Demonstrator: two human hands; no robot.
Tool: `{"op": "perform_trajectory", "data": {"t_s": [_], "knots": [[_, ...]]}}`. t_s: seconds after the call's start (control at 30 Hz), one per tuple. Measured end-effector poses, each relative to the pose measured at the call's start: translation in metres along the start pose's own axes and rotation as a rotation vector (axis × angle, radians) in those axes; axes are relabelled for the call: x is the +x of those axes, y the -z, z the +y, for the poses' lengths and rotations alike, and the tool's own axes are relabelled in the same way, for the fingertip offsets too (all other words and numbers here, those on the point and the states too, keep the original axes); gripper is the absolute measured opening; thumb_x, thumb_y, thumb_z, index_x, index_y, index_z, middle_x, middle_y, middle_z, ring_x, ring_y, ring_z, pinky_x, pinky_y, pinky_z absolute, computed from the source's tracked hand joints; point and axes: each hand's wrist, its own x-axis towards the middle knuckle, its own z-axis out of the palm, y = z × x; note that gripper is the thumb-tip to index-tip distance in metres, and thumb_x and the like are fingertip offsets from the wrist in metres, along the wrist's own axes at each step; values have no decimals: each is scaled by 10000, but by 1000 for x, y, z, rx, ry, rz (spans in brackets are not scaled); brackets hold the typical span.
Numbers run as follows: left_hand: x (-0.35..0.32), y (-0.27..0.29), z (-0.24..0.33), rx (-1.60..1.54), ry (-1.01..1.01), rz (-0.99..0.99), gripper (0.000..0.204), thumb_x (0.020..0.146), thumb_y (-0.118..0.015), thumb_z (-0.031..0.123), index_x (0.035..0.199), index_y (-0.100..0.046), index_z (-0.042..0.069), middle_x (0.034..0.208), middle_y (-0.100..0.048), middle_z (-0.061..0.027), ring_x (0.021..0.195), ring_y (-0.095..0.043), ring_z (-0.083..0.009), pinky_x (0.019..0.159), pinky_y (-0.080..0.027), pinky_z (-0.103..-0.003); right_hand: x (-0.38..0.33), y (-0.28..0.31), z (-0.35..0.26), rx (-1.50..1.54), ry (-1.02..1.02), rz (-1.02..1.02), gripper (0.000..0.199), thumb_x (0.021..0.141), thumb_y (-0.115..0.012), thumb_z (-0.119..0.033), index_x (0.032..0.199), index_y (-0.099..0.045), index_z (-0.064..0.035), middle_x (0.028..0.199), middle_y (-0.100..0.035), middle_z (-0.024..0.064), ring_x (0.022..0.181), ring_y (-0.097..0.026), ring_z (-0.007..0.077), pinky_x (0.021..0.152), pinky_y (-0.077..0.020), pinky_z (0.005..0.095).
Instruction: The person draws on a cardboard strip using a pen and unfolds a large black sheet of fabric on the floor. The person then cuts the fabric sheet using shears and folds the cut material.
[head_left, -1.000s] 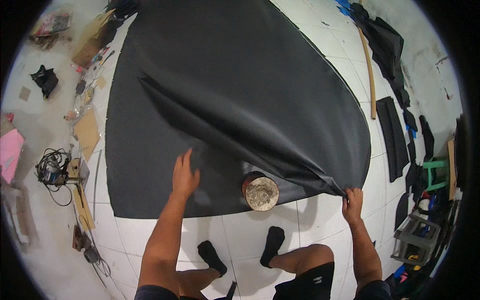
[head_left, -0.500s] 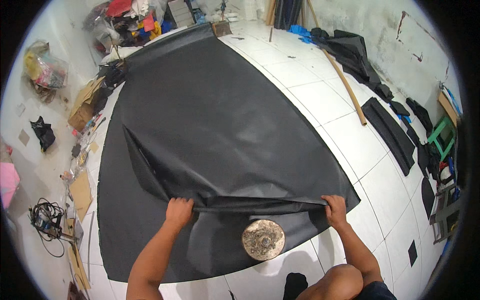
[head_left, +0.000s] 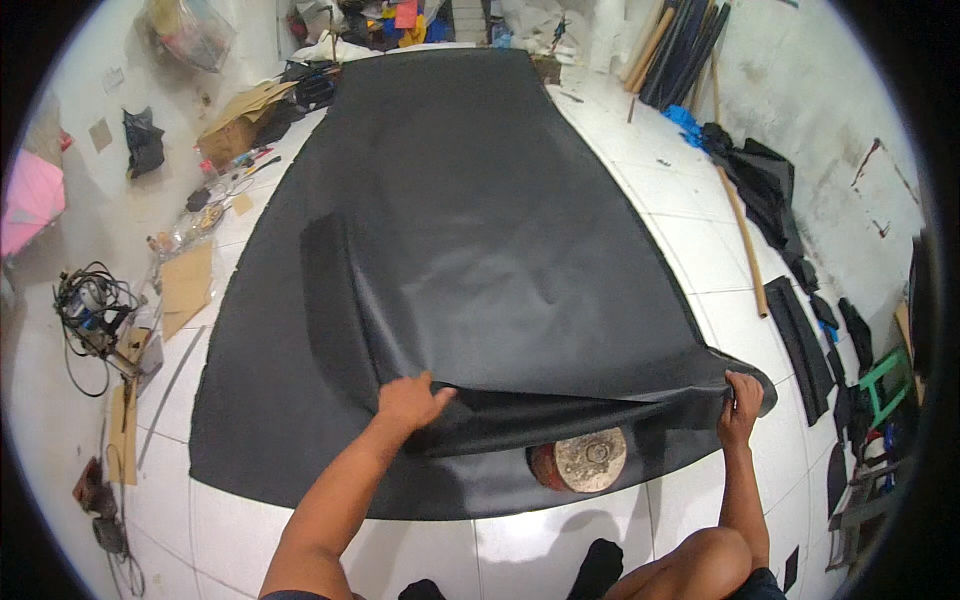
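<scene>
A large black sheet [head_left: 520, 230], like synthetic leather, lies over the tiled floor, with a raised fold across its near part. My left hand [head_left: 410, 402] rests on the sheet at the fold's left end, thumb spread from the fingers. At the right edge, my right hand [head_left: 740, 405] grips the black sheet, its fingers closed round a lifted, curled part. Between my hands, closer to me, a round weight [head_left: 592, 462] with a worn, pale top and reddish side sits on the sheet's near part.
White tiles [head_left: 560, 535] border the sheet. Along the right lie a long brown tube [head_left: 742, 245], dark material pieces [head_left: 800, 350] and a green stool [head_left: 885, 390]. Cardboard [head_left: 187, 285] and a corded tool [head_left: 95, 320] are at left. Rolls [head_left: 685, 55] lean at the back.
The view has shifted, and the sheet's right corner now curls up at my right hand. My left hand has loosened from its closed grip on the fold, its thumb now spread.
</scene>
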Motion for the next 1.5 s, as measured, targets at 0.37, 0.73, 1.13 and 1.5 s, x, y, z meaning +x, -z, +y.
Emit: {"op": "perform_trajectory", "data": {"t_s": [0.37,0.73,1.13,1.5], "knots": [[74,-50,-96,286,213,-82,830,817,-603,427,1520,-234,184,1544,-234,-172,1351,-375,-336,1098,-332,-466,-6,54,-17,-176,101,-206,377,716,-589,78,1051,-640,-87,1000,-624,113,1006,-585,301,1017,-373,499],[-30,29,-118,-343,358,686,951,797,-641,137,1532,-38,145,1539,-30,-303,1250,-464,-462,939,-495,-465,-45,21,17,-177,-31,-205,367,772,-548,57,1113,-617,-58,1002,-622,135,992,-567,321,967,-386,444],[20,-15,-107,287,78,623,594,794,-636,102,1361,-458,108,1438,-388,-184,1293,-452,-342,1033,-410,-440,-58,32,22,-187,-44,-46,489,737,-521,132,1182,-609,-49,1129,-606,172,1128,-546,329,1013,-401,450],[89,-39,-125,324,-242,362,185,768,-575,61,948,-620,75,997,-664,-149,1025,-602,-319,1092,-306,-494,-57,30,8,-38,-109,-216,519,633,-525,136,1105,-625,-56,1097,-613,158,1067,-554,347,955,-422,435]]}}
